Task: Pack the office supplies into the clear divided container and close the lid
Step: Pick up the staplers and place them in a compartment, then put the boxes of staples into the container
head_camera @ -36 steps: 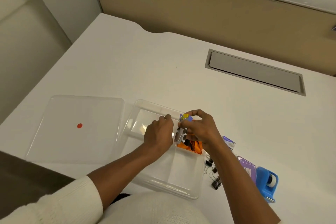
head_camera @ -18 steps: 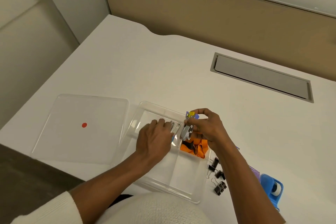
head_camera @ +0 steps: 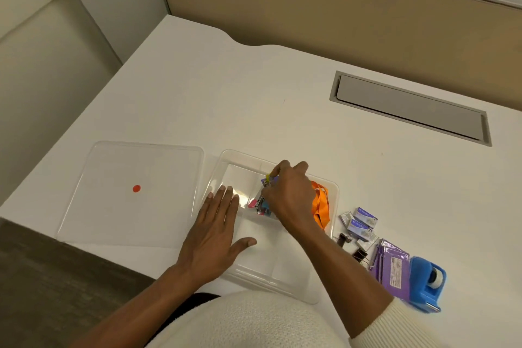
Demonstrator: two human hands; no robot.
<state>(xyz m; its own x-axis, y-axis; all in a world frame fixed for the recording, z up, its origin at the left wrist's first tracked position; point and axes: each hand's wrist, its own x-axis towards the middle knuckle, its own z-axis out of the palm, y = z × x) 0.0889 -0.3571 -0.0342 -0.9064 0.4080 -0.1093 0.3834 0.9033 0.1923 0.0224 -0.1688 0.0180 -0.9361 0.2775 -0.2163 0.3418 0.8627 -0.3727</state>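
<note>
The clear divided container (head_camera: 333, 192) sits on the white desk in front of me. My right hand (head_camera: 288, 195) reaches into its middle, fingers closed on a small stapler (head_camera: 261, 202) with pink, silver and yellow-purple parts. An orange lanyard (head_camera: 320, 206) lies in the far right compartment. My left hand (head_camera: 214, 232) rests flat and open on the container's near left part, holding nothing. The clear lid (head_camera: 132, 195) with a red dot lies flat to the left of the container.
Right of the container lie staple boxes (head_camera: 363, 220), black binder clips (head_camera: 358, 254), purple packets (head_camera: 391, 265) and a blue tape dispenser (head_camera: 428, 282). A grey cable hatch (head_camera: 409, 110) is set into the desk at the back right. The desk edge runs along the left.
My left hand let go of the stapler and moved down-left to lie flat on the container. My right hand lowered the stapler deeper into the compartment.
</note>
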